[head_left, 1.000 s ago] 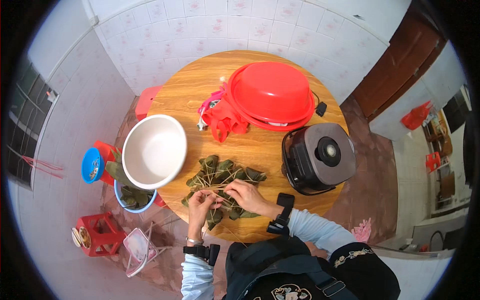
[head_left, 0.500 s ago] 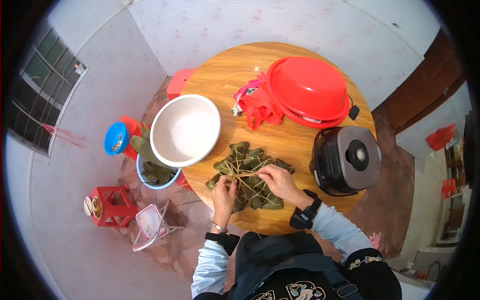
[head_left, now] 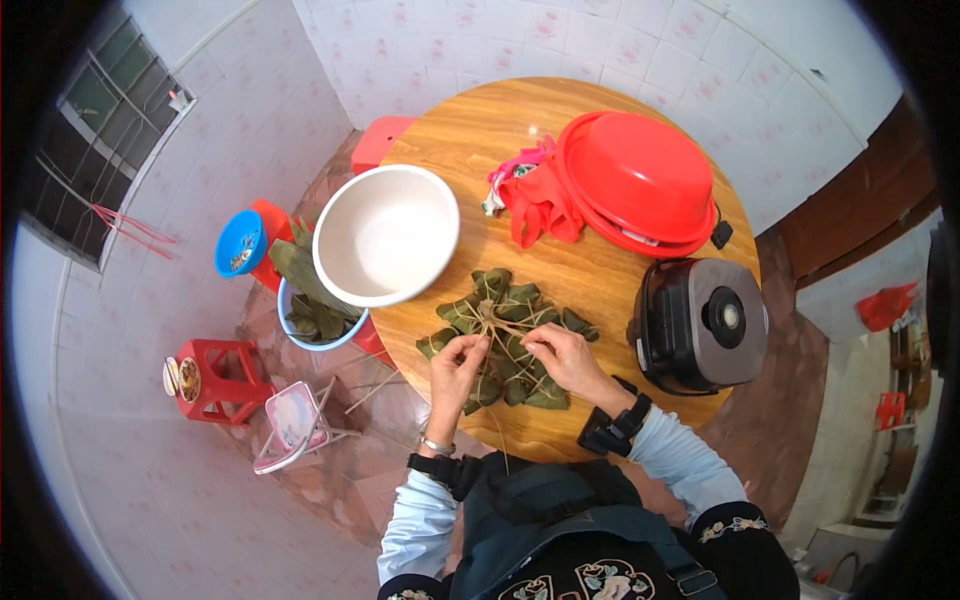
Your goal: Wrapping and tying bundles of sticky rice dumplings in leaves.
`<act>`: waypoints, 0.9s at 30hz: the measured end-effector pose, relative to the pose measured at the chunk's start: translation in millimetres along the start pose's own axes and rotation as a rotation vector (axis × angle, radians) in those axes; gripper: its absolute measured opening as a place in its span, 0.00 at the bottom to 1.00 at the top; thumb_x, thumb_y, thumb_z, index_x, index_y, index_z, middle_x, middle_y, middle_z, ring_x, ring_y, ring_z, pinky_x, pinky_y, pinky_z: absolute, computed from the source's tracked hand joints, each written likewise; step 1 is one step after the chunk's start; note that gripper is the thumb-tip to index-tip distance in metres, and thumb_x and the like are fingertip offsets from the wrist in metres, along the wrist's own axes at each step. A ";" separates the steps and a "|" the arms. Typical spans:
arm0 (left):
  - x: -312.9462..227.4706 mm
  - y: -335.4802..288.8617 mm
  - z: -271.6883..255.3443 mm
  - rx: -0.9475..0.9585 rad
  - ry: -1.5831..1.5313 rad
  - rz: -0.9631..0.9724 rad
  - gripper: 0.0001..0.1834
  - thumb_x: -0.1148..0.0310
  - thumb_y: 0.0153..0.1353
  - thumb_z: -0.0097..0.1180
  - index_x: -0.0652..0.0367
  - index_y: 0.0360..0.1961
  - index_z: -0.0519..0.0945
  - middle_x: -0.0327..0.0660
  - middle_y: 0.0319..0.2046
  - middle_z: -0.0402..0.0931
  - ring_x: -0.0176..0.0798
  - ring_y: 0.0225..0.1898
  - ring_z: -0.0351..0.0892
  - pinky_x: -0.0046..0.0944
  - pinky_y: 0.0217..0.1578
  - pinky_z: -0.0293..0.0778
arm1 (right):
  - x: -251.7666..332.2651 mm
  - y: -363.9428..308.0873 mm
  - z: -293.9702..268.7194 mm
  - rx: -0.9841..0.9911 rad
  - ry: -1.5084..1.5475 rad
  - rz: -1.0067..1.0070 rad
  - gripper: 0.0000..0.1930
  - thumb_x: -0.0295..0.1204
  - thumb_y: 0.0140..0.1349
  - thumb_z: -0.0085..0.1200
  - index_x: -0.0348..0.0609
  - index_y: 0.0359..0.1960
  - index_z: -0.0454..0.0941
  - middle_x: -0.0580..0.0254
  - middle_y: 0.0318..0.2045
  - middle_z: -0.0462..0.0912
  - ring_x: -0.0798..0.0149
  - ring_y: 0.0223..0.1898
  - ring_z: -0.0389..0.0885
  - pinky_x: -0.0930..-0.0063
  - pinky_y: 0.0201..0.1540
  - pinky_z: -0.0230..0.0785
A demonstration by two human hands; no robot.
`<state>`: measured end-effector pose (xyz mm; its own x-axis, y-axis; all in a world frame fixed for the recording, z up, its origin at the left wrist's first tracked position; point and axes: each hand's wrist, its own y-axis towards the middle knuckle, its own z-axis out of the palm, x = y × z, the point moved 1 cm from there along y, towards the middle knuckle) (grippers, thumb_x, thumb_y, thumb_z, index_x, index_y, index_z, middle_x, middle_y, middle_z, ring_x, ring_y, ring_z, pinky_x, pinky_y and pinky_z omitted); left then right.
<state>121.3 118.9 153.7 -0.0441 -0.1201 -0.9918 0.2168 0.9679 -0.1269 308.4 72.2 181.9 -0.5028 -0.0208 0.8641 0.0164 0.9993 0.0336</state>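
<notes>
A bundle of green leaf-wrapped zongzi (head_left: 517,385) lies spread near the front edge of the round wooden table (head_left: 470,120). Pale straw-like strings (head_left: 490,318) run from the several dumplings and meet in a knot at the bundle's middle. At the left of the knot, my left hand (head_left: 458,368) is closed, thumb and fingers pinching string. My right hand (head_left: 563,356) pinches strands on the right side, just above the dumplings. One long loose strand hangs toward my body from the bundle.
A white basin (head_left: 386,236) stands at the table's left edge. Farther right are a red basin (head_left: 640,180), red bags (head_left: 545,205) and a black rice cooker (head_left: 700,325). Left of the table are a leaf-filled tub (head_left: 320,315), a red stool (head_left: 215,375) and a folding chair (head_left: 297,420).
The whole view has shifted slightly. My hands have drawn a little closer to me below the knot, and the strings now fan out more visibly between them.
</notes>
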 end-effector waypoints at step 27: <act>-37.5 -9.1 -12.2 0.020 0.661 0.263 0.10 0.63 0.57 0.57 0.59 0.29 0.76 0.41 0.16 0.72 0.39 0.19 0.73 0.38 0.23 0.67 | 39.0 74.5 -17.4 -0.092 0.353 -0.035 0.10 0.31 0.65 0.48 0.37 0.35 0.77 0.72 0.21 0.73 0.79 0.22 0.67 0.83 0.25 0.61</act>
<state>109.1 117.3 192.2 -0.5683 0.2823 -0.7729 0.3194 0.9413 0.1090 305.0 145.3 226.8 -0.1753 -0.0807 0.9812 0.0906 0.9911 0.0977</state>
